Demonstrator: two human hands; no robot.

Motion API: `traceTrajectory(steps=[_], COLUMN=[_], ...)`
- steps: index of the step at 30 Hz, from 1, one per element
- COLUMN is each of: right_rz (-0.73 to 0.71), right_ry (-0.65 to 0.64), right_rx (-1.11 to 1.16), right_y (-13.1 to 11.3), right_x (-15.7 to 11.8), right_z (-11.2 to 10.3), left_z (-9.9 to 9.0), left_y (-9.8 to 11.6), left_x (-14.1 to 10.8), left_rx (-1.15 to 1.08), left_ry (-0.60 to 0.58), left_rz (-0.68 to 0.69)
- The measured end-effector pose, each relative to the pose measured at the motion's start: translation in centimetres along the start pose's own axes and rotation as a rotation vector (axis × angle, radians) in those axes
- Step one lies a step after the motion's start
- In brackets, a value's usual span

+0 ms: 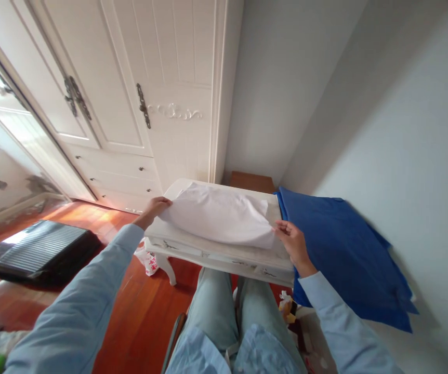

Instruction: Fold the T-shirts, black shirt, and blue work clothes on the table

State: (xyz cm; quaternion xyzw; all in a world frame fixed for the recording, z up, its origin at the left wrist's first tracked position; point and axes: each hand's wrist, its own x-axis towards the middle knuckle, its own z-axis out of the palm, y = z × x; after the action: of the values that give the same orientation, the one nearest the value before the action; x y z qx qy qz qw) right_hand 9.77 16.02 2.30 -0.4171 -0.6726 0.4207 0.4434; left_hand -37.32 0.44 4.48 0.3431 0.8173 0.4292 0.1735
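A white cloth [224,215] lies spread over the white table [224,258], its front edge sagging between my hands. At its left corner, my left hand [157,208] pinches the fabric near the table's left end. The fingers of my right hand [292,241] are closed on the cloth's right corner, close to a blue cloth [344,254] that covers the area right of the table.
A white wardrobe [130,78] stands behind the table, with a brown box [252,182] beside it. A black ribbed case [40,249] lies on the wooden floor at left. Under the table's left end is a white and red bag [147,261]. The grey wall is at right.
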Motion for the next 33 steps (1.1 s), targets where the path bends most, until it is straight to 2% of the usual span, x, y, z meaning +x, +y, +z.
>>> traceTrajectory(steps=[3,8,13,17,21,23,26,29,31,33], right_rz=[-0.081,-0.094,-0.163,-0.192,-0.373,-0.444,-0.465,-0.457,-0.468,-0.477], right_ry=[0.053,-0.099,-0.194,-0.257,-0.249,-0.253,-0.269,-0.231,-0.159,-0.121], right_rx=[-0.027,-0.26,-0.394,-0.433,-0.519,-0.556,-0.606,-0.653,-0.677,-0.684], right_y=[0.0,2.0,2.4,2.2,1.9,1.8,1.9,1.8,1.4,0.7], right_x=[-1.5,-4.5,-4.1,-3.3,-3.8,-4.3,-4.8,-3.8,-2.2,0.1], right_z=[-0.3,-0.6,-1.0,-1.2,-1.5,-1.7,-2.2,-2.4,-1.9,-0.8], left_z=[-0.8,-2.1,-3.4,-3.8,-4.3,-4.8,-5.7,-5.7,-4.9,-3.7], left_y=[0.2,-1.3,-1.2,-1.3,-2.3,-2.8,-3.1,-2.7,-2.1,-1.3], left_x=[-0.8,-2.7,-2.7,-1.9,-1.4,-1.2,-1.0,-0.4,0.1,0.8], left_rx=[-0.168,-0.26,-0.191,-0.197,-0.241,-0.235,-0.144,-0.137,-0.173,-0.163], left_ry=[-0.02,-0.157,-0.464,-0.522,-0.56,-0.615,-0.72,-0.634,-0.564,-0.559], left_rz=[0.047,0.018,-0.018,-0.012,-0.007,-0.007,-0.045,-0.063,-0.056,-0.071])
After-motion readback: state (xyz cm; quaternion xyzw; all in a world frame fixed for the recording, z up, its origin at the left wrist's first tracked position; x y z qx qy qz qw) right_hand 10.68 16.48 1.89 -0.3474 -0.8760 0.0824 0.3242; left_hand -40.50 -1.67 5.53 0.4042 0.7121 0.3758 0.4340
